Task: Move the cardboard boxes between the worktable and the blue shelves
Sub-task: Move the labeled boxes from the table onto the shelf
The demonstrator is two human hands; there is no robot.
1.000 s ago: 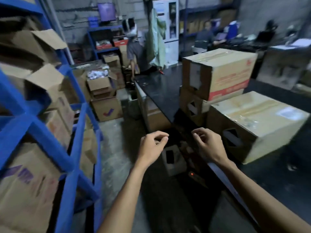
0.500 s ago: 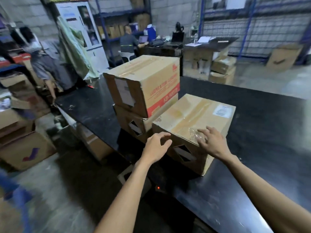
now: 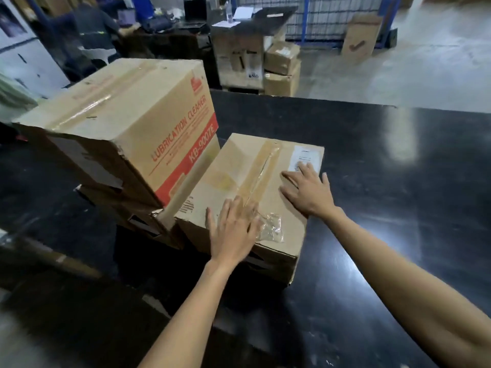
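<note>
A taped cardboard box (image 3: 239,179) with a white label lies on the black worktable (image 3: 398,195) near its front edge. My left hand (image 3: 233,229) rests flat on the box's near top, fingers straight. My right hand (image 3: 308,189) lies flat on its right top, fingers spread beside the label. To the left, a larger box (image 3: 127,123) printed "Lubrication Cleaner" sits on top of another box (image 3: 132,208) that is mostly hidden. The blue shelves are out of view.
Beyond the table's far edge stand stacked cardboard boxes (image 3: 279,67) on the floor, a dark desk (image 3: 252,19) and a leaning box (image 3: 358,38) by a wire fence. A seated person (image 3: 93,25) is at the back left. Grey floor lies at the lower left.
The view swung from the blue shelves to the worktable. Both hands moved forward from mid-air, uncurled, and now lie flat on top of the near box.
</note>
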